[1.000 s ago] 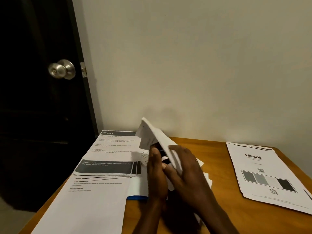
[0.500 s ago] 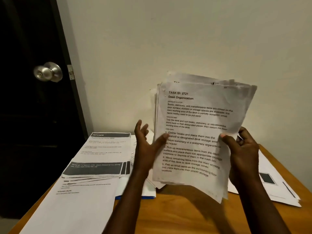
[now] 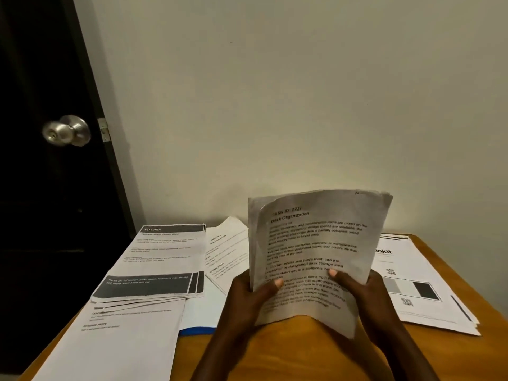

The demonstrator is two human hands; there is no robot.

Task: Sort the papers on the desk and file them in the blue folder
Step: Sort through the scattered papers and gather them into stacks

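Where paper stack [image 3: 316,237] rode high before, left hand [image 3: 246,298] grips it lower.

Door [image 3: 41,188]: dark, at the left of view, its lower part lost in shadow.
Knob [image 3: 67,130]: round, brushed metal, near the door's right edge.
Latch plate [image 3: 103,130]: small, metal, on the door's edge, just beside the knob.
Wall [image 3: 302,92]: plain cream, right of the door.
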